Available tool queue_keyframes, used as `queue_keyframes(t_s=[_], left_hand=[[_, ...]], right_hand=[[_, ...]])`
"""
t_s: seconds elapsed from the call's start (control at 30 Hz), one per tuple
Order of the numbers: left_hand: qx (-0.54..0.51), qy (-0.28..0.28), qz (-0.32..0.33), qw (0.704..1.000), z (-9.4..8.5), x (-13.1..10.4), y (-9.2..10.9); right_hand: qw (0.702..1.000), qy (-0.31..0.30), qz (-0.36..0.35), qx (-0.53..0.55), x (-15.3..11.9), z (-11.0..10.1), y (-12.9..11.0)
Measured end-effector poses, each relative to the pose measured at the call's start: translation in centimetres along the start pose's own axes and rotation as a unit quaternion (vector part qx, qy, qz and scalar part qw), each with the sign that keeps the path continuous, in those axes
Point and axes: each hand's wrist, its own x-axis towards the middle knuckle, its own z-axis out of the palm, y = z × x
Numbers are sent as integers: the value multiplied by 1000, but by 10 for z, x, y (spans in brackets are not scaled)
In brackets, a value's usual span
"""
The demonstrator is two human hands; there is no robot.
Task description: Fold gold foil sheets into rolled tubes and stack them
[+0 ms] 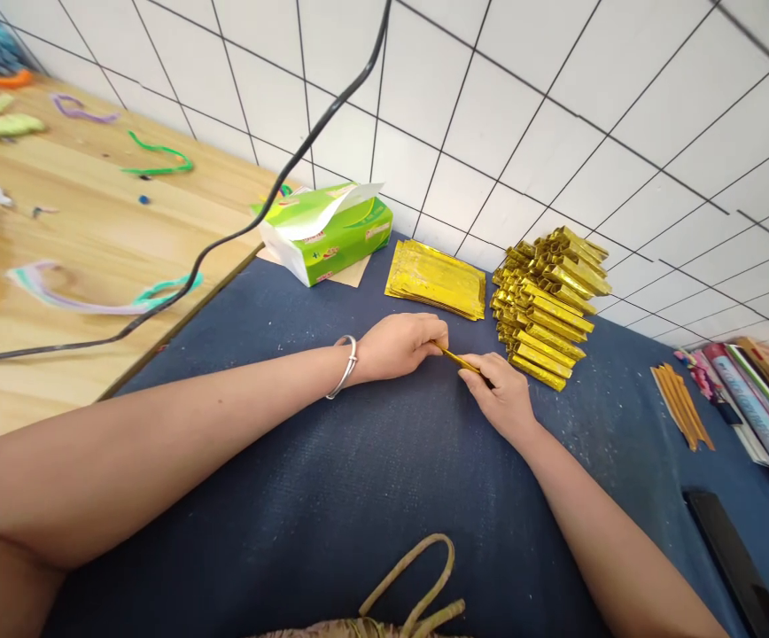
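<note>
Between my hands stretches a thin strip of folded gold paper (pixel 456 356), slanting down to the right just above the dark blue tabletop (pixel 384 461). My left hand (pixel 401 344), with a silver bangle at the wrist, is closed on its left end. Thumb and fingers of my right hand (pixel 501 394) pinch the other end. Behind them lies a flat stack of gold paper sheets (pixel 436 276). A piled heap of folded gold paper strips (pixel 547 306) sits to the right of that stack. My fingers hide both ends of the held strip.
A green tissue box (pixel 337 235) stands against the tiled wall (pixel 417 106). A black cable (pixel 271 190) crosses the left side. Brown strips (pixel 682 406), rolled items (pixel 757 408) and a black phone-like object (pixel 734 563) lie right. Pipe cleaners (pixel 159 164) lie on the wooden table (pixel 218 204).
</note>
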Motion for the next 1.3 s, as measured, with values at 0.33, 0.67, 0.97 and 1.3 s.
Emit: queue_keyframes(t_s=[0.33,0.67,0.97,1.3], left_hand=[[-33,5,16,999,1,-2,-1],[-55,38,-51,996,-9,2,-18],[-157,64,-112,979,-14,2,-29],[-167,68,-130,975,-11,3,-29]], right_hand=[[993,-18,-38,-111,18,10,-17],[996,-37,5,-77,55,16,-15],[989,25,82,123,54,25,3],[965,33,106,239,51,26,9]])
